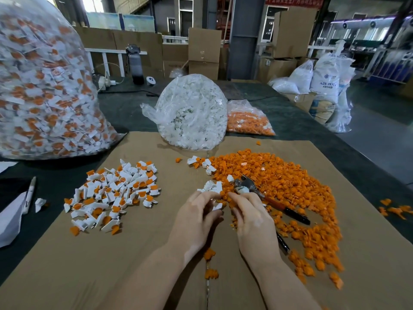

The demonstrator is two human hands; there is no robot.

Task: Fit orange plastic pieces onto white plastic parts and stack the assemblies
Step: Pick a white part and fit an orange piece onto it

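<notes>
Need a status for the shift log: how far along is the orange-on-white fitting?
Done: a pile of finished assemblies lies left on the cardboard, and a big bag of assemblies stands behind it. In hand: the left hand holds a white part, with the right hand close against it. Left: a large orange heap and a full bag of white parts, so plenty remains.

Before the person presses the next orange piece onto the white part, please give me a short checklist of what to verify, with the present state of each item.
1. White part gripped by left hand: ok.
2. Orange piece in right hand: cannot tell, fingers hide it.
3. Loose orange pile beside the hands: ok.
4. Loose white parts near: ok, few.
5. Finished pile on cardboard at left: ok.
6. Pliers lie in the orange pile: not ok.
</notes>
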